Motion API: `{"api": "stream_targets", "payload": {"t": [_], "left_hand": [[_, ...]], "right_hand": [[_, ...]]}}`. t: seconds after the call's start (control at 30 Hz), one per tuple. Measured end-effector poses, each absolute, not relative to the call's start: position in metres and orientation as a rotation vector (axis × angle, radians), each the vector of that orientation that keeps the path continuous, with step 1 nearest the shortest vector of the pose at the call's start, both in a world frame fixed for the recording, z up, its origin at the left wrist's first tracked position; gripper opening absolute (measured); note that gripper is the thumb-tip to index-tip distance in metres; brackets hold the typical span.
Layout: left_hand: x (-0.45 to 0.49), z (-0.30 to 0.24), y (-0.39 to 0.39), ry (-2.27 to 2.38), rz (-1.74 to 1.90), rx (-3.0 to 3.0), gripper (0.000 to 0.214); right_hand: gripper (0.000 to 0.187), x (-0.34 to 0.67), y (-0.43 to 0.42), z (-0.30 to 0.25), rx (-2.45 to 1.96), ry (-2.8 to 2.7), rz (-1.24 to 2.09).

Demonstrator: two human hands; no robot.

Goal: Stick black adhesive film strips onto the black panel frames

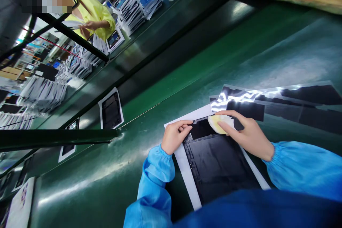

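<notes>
A flat black tablet-like panel [219, 164] lies in front of me on a white sheet [188, 181]. My right hand [249, 133] grips a rounded white-and-yellow pad [220, 124], which rests on or just over a glossy black strip [201, 129] near the panel's far edge. At the far left corner of the panel, my left hand [175, 136] has its fingers curled with thumb and forefinger together. Whatever those fingertips hold, if anything, is too small to make out.
Clear film with black pieces [288, 101] lies on the green bench to the right. Another panel on a white sheet [111, 109] is further left. A dark metal bar [58, 139] juts in from the left. Across the bench, people work by stacks of sheeted panels [129, 12].
</notes>
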State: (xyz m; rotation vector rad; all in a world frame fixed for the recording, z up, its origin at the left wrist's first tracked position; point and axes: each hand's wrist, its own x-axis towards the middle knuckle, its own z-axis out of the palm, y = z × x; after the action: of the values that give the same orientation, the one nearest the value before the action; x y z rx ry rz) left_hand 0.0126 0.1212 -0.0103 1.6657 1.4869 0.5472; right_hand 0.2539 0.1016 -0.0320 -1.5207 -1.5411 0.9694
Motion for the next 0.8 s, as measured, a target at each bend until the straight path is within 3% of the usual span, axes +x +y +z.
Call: {"api": "stream_targets", "payload": {"t": [0.8], "left_hand": [[0.0143, -0.0092, 0.1205, 1.520, 0.495, 1.709, 0.020]], "right_hand": [[0.031, 0.2508, 0.0989, -0.0306, -1.444, -1.661, 0.894]]}}
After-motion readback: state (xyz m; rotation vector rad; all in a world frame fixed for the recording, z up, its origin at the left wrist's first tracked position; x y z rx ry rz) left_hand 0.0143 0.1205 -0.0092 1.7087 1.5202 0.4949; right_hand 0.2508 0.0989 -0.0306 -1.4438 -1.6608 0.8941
